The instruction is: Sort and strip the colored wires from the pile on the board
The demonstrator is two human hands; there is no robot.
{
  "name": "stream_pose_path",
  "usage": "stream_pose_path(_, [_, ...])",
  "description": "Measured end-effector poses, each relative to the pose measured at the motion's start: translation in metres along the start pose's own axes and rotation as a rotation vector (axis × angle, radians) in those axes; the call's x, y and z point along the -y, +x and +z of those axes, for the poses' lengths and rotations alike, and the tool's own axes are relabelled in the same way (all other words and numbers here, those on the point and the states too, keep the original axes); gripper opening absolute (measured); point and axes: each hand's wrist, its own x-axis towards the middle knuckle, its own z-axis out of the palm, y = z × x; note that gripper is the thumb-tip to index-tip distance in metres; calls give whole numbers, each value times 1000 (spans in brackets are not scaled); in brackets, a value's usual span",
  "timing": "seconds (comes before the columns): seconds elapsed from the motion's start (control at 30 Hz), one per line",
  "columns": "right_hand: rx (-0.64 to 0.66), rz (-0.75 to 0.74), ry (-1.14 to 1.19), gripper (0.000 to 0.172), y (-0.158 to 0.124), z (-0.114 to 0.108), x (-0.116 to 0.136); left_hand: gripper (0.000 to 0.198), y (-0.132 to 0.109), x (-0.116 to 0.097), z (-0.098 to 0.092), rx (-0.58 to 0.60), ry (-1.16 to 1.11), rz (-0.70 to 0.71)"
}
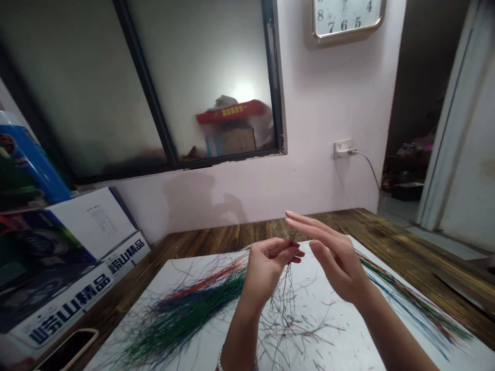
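On the white board (pixel 359 330), green and red wires (pixel 193 314) lay heaped, unfinished; my left hand (pixel 266 265) pinched a thin wire tuft (pixel 289 273), my right hand (pixel 332 257) open beside it.

A square gold-framed wall clock (pixel 345 18) hangs on the pale pink wall (pixel 309 113), above a white socket (pixel 342 148) with a white cable (pixel 367 167). At the wooden table's (pixel 410 247) left edge sit white printed cardboard boxes (pixel 73 273), beneath what looks like a blue canister (pixel 31 159).
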Motion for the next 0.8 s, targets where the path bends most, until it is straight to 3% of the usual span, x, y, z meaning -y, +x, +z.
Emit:
stream_pose_path(0.57, [-18,-17,-102,35,1,-3,1,5,-1,1,1,-18,26,36])
stream_pose_path(0.8, [-93,23,-139,33,2,-4,-3,3,0,3,1,-14,15,61])
